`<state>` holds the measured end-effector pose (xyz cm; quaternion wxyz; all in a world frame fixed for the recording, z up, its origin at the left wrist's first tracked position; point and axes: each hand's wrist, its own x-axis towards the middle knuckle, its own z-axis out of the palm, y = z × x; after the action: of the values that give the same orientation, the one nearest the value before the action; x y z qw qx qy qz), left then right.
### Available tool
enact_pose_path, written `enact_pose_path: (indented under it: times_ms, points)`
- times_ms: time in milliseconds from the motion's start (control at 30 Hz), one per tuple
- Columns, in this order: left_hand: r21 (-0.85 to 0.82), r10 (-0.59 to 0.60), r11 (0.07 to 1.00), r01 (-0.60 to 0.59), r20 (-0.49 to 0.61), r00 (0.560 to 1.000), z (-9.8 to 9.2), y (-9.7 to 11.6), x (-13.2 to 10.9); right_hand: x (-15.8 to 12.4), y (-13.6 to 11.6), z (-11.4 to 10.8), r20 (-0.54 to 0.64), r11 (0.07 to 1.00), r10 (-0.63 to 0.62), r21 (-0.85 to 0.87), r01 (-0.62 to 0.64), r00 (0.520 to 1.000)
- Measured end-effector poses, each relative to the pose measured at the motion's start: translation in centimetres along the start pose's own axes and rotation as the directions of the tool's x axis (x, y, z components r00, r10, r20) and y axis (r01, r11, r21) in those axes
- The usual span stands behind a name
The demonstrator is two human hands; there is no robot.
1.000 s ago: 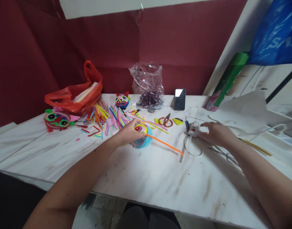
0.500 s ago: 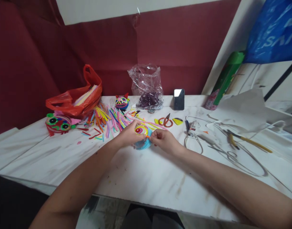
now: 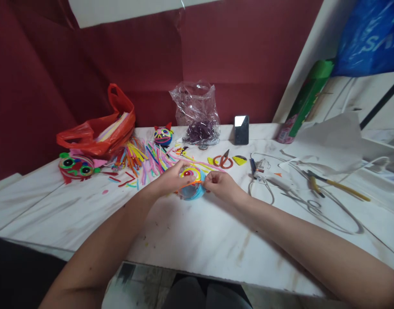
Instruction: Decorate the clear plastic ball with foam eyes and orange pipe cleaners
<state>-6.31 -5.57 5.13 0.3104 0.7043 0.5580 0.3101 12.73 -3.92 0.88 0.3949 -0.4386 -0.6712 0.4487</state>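
A round clear ball (image 3: pixel 190 191), partly covered in light blue, yellow and pink fuzzy strips with a red eye shape, sits low over the table. My left hand (image 3: pixel 171 177) grips its left side, with the thumb toward the front. Across the ball's front runs an orange pipe cleaner (image 3: pixel 190 183), its right end pinched between the thumb and fingers of my right hand (image 3: pixel 218 184). The far side of the ball is hidden by my hands.
Loose pipe cleaners (image 3: pixel 154 159) lie behind my left hand, near a red plastic bag (image 3: pixel 100 133) and decorated balls (image 3: pixel 75 166). Orange-handled scissors (image 3: pixel 223 160) lie behind my right hand. To the right are a glue gun (image 3: pixel 272 177), pliers (image 3: pixel 340 188) and a looping cord; a phone (image 3: pixel 241 131) stands behind.
More of the orange pipe cleaner now shows, stretched across the front of the ball. Both hands stay at the ball; the camera view has shifted slightly.
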Motion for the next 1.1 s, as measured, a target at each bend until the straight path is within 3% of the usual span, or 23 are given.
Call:
enact_pose_path:
  times_ms: [167, 467, 967, 1100]
  points:
    - [0.076, -0.052, 0.995, 0.056, -0.055, 0.997, 0.6, 0.8, -0.2, 0.1, 0.1, 0.0, 0.010, 1.000, 0.000, 0.010, 0.000, 1.000]
    - [0.181, -0.046, 0.981, 0.071, -0.139, 0.989, 1.3, 1.3, -0.5, -0.2, -0.3, 0.2, -0.042, 1.000, 0.023, -0.008, -0.024, 0.999]
    - [0.176, -0.059, 0.981, 0.085, -0.147, 0.987, 1.9, 1.0, -0.3, -1.0, -1.0, -0.2, 0.027, 0.986, 0.118, 0.113, -0.120, 0.993]
    - [0.184, -0.067, 0.978, 0.099, -0.174, 0.982, 2.0, 1.1, -0.4, -0.9, -0.8, -0.1, -0.010, 0.992, 0.091, 0.092, -0.090, 0.996]
